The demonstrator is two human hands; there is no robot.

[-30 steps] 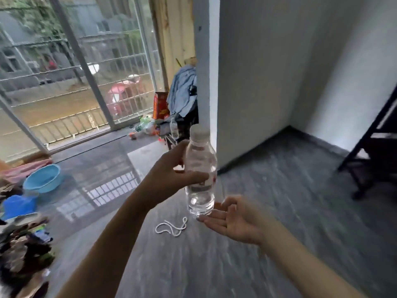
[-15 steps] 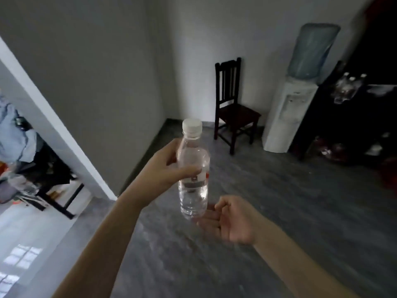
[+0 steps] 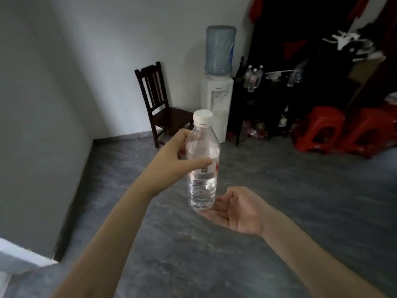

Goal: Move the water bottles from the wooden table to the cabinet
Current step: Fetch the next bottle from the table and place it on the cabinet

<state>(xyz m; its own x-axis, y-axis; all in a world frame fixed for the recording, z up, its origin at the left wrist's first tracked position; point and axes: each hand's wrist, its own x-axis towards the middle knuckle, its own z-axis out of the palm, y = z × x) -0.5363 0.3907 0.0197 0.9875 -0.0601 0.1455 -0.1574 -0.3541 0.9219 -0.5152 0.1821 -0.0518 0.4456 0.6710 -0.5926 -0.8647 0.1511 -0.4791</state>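
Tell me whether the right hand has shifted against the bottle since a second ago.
No. The right hand stays cupped, palm up, under the base of the bottle, which the left hand grips.

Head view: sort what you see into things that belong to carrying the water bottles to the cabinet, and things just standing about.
Part of the job:
- water bottle, gripped by the left hand
- right hand, open under its base
- dark cabinet
- bottles already on it

Just standing about:
- wooden chair
- water dispenser
- red stools
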